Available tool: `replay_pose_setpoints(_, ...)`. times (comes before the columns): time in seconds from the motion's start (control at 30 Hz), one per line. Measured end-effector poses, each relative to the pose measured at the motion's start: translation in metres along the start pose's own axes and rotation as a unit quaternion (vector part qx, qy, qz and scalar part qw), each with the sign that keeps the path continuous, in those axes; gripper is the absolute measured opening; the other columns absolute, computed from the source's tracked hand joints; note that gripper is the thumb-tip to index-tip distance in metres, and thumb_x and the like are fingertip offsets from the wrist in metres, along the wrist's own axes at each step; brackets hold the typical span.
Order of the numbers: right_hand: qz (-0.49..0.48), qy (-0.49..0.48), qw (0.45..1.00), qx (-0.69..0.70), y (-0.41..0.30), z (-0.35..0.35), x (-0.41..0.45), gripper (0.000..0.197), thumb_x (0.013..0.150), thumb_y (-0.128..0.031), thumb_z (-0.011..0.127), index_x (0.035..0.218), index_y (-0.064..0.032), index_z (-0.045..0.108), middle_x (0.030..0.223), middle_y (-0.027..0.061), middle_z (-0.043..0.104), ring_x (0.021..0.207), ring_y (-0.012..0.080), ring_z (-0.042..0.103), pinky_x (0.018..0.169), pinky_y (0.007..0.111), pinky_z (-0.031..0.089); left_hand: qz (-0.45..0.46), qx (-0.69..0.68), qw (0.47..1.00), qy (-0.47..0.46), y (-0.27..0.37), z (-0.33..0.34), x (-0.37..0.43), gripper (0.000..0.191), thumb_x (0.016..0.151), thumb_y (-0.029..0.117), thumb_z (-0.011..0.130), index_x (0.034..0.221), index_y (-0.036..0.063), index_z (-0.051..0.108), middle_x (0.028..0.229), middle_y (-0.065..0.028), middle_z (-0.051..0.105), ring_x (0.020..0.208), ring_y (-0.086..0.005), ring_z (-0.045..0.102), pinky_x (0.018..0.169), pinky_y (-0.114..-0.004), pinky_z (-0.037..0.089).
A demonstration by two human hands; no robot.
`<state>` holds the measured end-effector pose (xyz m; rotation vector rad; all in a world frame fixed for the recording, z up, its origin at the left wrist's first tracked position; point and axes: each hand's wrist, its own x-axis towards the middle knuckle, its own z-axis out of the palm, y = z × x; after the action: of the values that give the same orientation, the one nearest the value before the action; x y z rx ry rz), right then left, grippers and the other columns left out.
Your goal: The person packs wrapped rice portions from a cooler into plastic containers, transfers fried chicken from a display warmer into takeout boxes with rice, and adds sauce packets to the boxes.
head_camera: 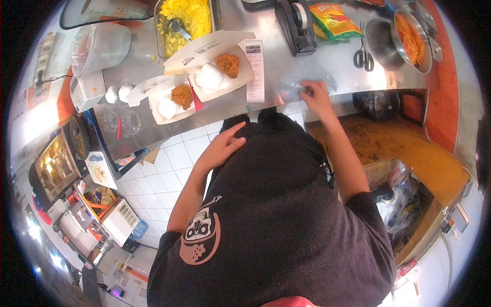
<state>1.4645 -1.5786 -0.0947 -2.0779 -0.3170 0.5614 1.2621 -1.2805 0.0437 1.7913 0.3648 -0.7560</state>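
Note:
My right hand (317, 100) is at the front of the steel counter, its fingertips pinching a clear plastic bag (290, 85) with small red print. The fingers partly cover the bag. In front of my body my left hand (224, 149) is held below the counter edge, fingers apart and holding nothing. Two open paper boxes stand to the left of the bag. The larger box (245, 78) contains a piece of fried chicken (227, 65) and a white wrapped bundle (209, 76). Similar fried chicken (182, 96) and a white bundle (168, 107) fill the smaller box (155, 117). A printed receipt (255, 73) lies beside the larger box.
Behind the boxes is a tray of yellow food (188, 19) with a scoop. A tape dispenser (295, 27), snack packet (335, 23), scissors (363, 57) and steel bowl (397, 42) line the right. Small lidded cups (124, 122) and a red pen-like stick (119, 127) lie left.

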Motion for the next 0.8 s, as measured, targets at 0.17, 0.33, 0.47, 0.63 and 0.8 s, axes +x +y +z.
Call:
replay_pose_setpoints(0.17,-0.134,0.019,0.987,-0.09,-0.087,0.049,0.024,0.054,0.075,-0.023,0.078,0.127,-0.0144,0.065,0.116,0.0182,0.053,0.109,0.0342,0.053,0.091,0.041,0.046,0.022,-0.059,0.995,0.073,0.015,-0.008,0.021,0.033,0.098,0.024,0.061,0.129,0.0098,0.063,0.067,0.0008,0.061,0.062,-0.0077,0.054,0.07,-0.026,0.046)
replay_pose_setpoints(0.33,-0.135,0.0,0.961,-0.24,-0.1,0.072,0.035,0.071,0.068,-0.03,0.084,0.134,-0.0208,0.061,0.112,0.0139,0.051,0.104,0.0332,0.051,0.091,0.043,0.044,0.032,-0.018,0.984,0.173,0.023,-0.03,0.024,0.028,0.098,0.021,0.06,0.12,0.0037,0.065,0.066,-0.0013,0.061,0.061,-0.0076,0.057,0.057,-0.024,0.042)
replay_pose_setpoints(0.47,-0.107,0.004,0.961,-0.254,-0.09,0.071,0.031,0.077,0.066,-0.031,0.086,0.138,-0.0266,0.058,0.111,0.0115,0.047,0.103,0.0313,0.047,0.089,0.043,0.043,0.025,-0.007,0.975,0.22,0.015,-0.041,0.018,0.026,0.097,0.019,0.061,0.117,0.0034,0.066,0.062,-0.0006,0.058,0.057,-0.0074,0.053,0.054,-0.025,0.039)
replay_pose_setpoints(0.63,-0.105,-0.015,0.964,-0.245,-0.093,0.065,0.031,0.078,0.068,-0.029,0.086,0.14,-0.0272,0.056,0.113,0.0114,0.045,0.105,0.0305,0.046,0.092,0.041,0.04,0.004,-0.032,0.973,0.227,0.002,-0.031,0.017,0.025,0.097,0.02,0.061,0.116,0.0034,0.066,0.061,-0.0001,0.057,0.056,-0.0071,0.052,0.054,-0.025,0.039)
replay_pose_setpoints(0.8,-0.094,-0.01,0.969,-0.23,-0.092,0.065,0.031,0.079,0.066,-0.027,0.086,0.139,-0.0269,0.057,0.112,0.0117,0.045,0.105,0.0307,0.045,0.093,0.042,0.039,-0.004,-0.014,0.978,0.206,-0.001,-0.022,0.021,0.025,0.098,0.021,0.061,0.116,0.0044,0.066,0.06,-0.0005,0.057,0.056,-0.0078,0.052,0.054,-0.026,0.04)
